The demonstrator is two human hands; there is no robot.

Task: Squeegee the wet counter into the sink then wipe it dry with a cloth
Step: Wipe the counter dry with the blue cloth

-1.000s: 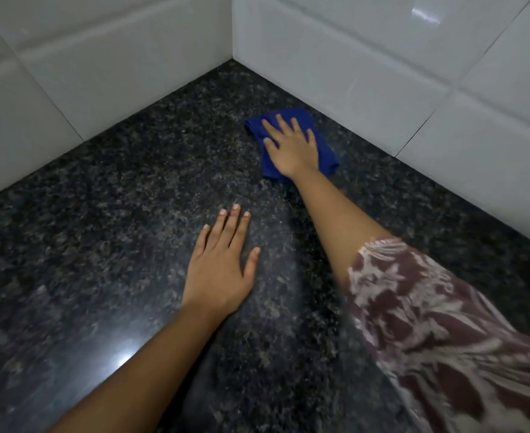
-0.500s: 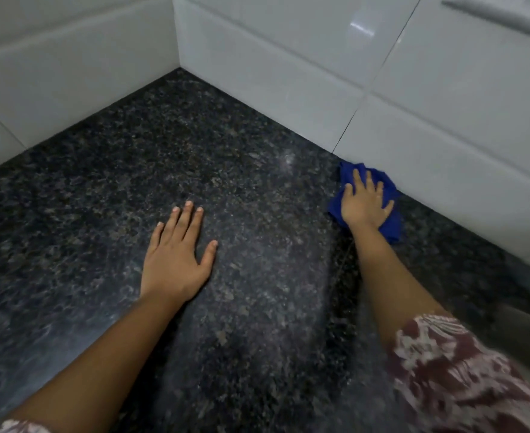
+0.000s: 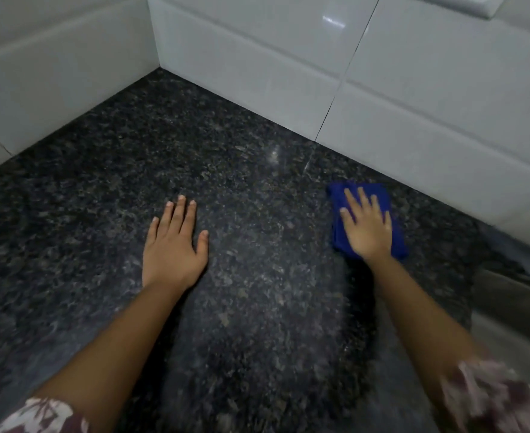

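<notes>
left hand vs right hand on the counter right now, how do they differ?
The left hand lies bare on the dark granite counter; the right hand presses on a blue cloth. The left hand sits out in the open middle of the counter; the right hand is close to the white tiled wall and nearer the sink edge. Shared: both are palm down with fingers extended, gripping nothing.

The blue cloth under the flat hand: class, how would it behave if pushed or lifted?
The folded blue cloth probably slides easily on the polished dark granite counter. Lifted, it would likely droop: its edges look soft under the right hand.
</notes>
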